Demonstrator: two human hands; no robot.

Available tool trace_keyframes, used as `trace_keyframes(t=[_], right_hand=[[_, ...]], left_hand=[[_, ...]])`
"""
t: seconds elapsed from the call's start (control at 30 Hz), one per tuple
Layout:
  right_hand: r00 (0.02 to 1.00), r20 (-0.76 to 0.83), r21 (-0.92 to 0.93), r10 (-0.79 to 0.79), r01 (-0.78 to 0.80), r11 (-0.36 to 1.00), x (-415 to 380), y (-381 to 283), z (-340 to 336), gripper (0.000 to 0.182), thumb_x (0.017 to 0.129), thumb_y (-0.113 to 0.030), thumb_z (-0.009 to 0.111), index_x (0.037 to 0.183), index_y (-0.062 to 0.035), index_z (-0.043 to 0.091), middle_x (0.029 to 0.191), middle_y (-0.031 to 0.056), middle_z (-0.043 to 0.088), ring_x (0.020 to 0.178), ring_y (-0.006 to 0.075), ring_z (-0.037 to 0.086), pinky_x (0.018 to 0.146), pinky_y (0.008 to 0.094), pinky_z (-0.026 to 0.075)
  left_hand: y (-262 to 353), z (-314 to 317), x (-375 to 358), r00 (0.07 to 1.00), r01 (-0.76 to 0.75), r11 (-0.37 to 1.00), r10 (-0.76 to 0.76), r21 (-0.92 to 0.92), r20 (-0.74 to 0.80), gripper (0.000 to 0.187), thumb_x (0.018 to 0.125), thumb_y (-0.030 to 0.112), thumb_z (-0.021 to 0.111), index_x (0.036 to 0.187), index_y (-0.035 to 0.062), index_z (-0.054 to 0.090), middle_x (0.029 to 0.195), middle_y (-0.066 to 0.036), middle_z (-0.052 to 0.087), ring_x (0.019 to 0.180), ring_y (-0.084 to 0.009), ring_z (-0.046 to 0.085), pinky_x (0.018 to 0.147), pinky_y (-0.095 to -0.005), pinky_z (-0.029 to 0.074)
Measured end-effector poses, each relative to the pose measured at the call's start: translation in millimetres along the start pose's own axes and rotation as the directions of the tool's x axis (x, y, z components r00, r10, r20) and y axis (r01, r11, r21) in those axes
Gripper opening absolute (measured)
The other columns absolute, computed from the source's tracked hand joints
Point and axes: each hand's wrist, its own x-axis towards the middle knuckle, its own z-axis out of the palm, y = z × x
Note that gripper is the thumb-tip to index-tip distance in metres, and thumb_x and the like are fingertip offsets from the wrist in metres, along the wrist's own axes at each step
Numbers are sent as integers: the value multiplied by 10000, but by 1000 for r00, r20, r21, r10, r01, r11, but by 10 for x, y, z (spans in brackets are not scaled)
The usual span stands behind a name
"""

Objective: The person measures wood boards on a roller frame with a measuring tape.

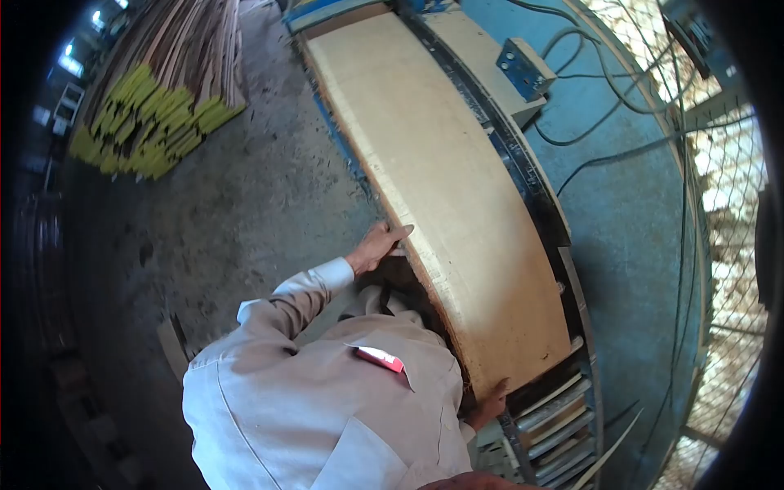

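Observation:
A long, wide pale wooden board [457,188] with a rough brown edge lies along a roller conveyor [563,429]. My left hand [378,247] grips its near long edge, with the thumb on the top face and the fingers curled below. At the board's close end my right hand [492,405] holds the corner, thumb on top; its other fingers are mostly hidden. The far end of the board meets a blue machine frame [322,15].
A black metal guide [523,167] runs along the board's right side. A switch box [525,69] and loose black cables [608,90] are beyond it. A stack of planks with yellow ends [151,122] sits on the floor at left. Wire mesh [735,196] stands at right.

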Motion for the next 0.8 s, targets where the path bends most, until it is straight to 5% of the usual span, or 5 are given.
trace_keyframes(t=[0.27,0.37,0.47,0.57,0.8], right_hand=[[946,51,-28,-321,322,946,230,-125,-201,641,1017,-501,576,1085,130,670,929,248,715,821,272,645,721,435,517],[839,49,-236,-541,536,810,492,317,-112,362,1042,-321,573,1020,13,712,760,227,622,670,316,567,642,468,444],[977,-63,-148,-202,191,970,141,109,-16,572,948,-515,644,1051,46,688,974,222,722,901,291,679,809,408,505],[985,-136,-54,-102,95,994,155,-10,-196,534,963,-495,640,958,37,685,828,145,674,802,170,590,762,367,487],[986,-119,28,-113,117,993,317,156,-229,593,953,-547,614,876,41,604,819,275,624,743,390,585,751,465,476]], left_hand=[[-345,121,252,965,-248,952,259,181,-43,351,930,396,704,789,90,609,663,42,494,584,-94,495,498,-323,400],[-173,144,127,986,-163,987,163,-2,-36,310,989,303,646,1011,-3,687,848,-59,690,731,-151,668,620,-275,545],[-358,20,217,985,-151,974,163,-170,61,461,1008,285,645,1345,-7,528,1236,-128,654,1093,-238,670,821,-390,592],[-386,212,212,988,-125,980,137,-158,70,421,991,254,679,1286,-21,558,1133,-110,656,993,-234,665,847,-459,584],[-369,271,242,997,-57,995,61,-82,49,342,971,292,715,1171,29,629,1054,-68,683,969,-203,669,798,-392,560]])
